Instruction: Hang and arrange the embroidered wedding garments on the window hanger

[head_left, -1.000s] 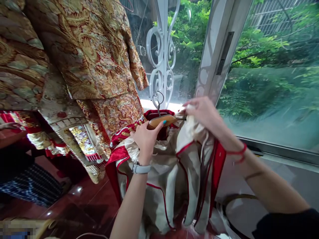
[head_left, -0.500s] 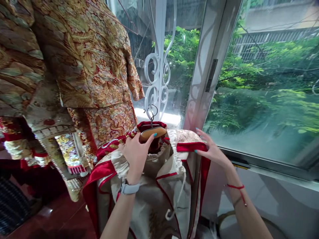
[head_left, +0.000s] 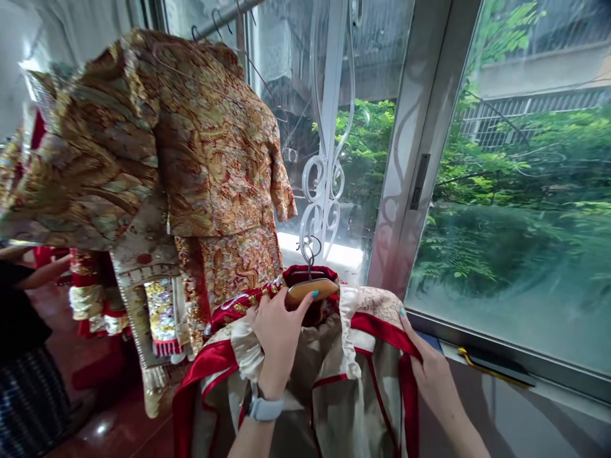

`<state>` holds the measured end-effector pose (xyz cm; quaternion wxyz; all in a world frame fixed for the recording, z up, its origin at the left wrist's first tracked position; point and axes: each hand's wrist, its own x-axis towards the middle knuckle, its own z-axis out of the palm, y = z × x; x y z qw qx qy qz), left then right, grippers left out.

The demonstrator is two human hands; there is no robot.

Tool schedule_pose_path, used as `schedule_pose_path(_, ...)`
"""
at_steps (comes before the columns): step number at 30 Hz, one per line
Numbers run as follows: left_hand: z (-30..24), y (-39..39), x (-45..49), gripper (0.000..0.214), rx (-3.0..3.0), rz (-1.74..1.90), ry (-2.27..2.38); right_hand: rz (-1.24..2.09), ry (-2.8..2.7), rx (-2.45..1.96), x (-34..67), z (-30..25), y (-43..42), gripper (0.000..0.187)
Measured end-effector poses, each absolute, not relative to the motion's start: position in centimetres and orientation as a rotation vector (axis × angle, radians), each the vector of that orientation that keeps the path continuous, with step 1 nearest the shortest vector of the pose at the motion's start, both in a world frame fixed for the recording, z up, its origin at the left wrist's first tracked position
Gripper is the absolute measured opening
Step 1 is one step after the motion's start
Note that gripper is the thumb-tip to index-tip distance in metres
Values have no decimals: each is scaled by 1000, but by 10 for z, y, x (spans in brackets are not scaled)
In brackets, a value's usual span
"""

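A cream jacket (head_left: 334, 407) with red satin edging hangs on a wooden clothes hanger (head_left: 312, 291), its pale inner side facing me. My left hand (head_left: 274, 334) is closed on the hanger near the neck, thumb lying along the wood. At the jacket's right shoulder, my right hand (head_left: 432, 369) grips the red-trimmed edge; one fingertip rests on the cream brocade and its other fingers are partly hidden. Behind the hanger shows a red embroidered garment (head_left: 238, 305) with gold patterns. A white gathered strip (head_left: 350, 331) runs down the jacket's opening.
Gold brocade garments (head_left: 214, 146) hang from a metal rail (head_left: 229, 19) on the left. White scrolled ironwork (head_left: 317, 178) stands before the window (head_left: 501, 254). A black-and-yellow item (head_left: 496, 369) lies on the sill. At the far left is a person in a striped garment (head_left: 31, 401).
My right hand has gone from a spread hold on the shoulder to its outer edge. My left hand keeps its hold. The view has shifted, showing more of the rail and a person at left.
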<state>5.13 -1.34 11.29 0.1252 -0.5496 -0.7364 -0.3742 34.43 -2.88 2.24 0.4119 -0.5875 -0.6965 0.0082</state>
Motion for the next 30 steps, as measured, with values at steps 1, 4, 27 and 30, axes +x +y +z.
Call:
schedule_pose_path(1, 114, -16, 49, 62, -1616, -1067, -2131, 65, -1834, -1442, 345, 21, -24, 64)
schedule_pose_path(4, 120, -21, 35, 51, -1781, -1071, -2112, -36, -1900, -1387, 340, 48, -9, 60)
schedule_pose_path(27, 121, -29, -75, 36, -2462, -1253, -2081, -17, -2386, -797, 261, 121, 66, 39)
schedule_pose_path(30, 109, -30, -67, 39, -2170, -1590, -2077, -56, -2418, -748, 261, 125, 66, 42)
